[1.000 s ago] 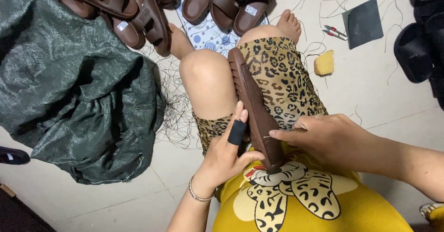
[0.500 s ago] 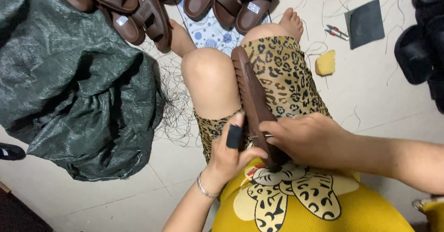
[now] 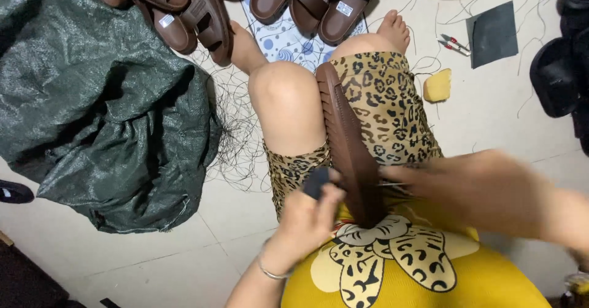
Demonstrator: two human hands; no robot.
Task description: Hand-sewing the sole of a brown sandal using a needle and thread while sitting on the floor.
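A brown sandal sole [image 3: 345,136] stands on edge between my knees, its near end against my yellow shirt. My left hand [image 3: 310,219] presses against its left side near the heel, thumb capped by a dark cover [image 3: 316,182]. My right hand [image 3: 485,188] is blurred with motion on the sole's right side; a thin thread or needle [image 3: 392,185] seems to run from its fingers to the sole. What the right hand grips is too blurred to tell.
Several brown sandals [image 3: 184,7] lie at the top on the floor and on a patterned mat [image 3: 288,41]. A green woven sack [image 3: 92,111] fills the left. Loose black threads [image 3: 236,142], a yellow block [image 3: 437,85], small snips [image 3: 453,43], a dark square sheet [image 3: 492,33] and black footwear [image 3: 558,75] lie around.
My right hand has drawn away to the right from the sole and is now blurred. The left hand has slid slightly down along the sole's near end.
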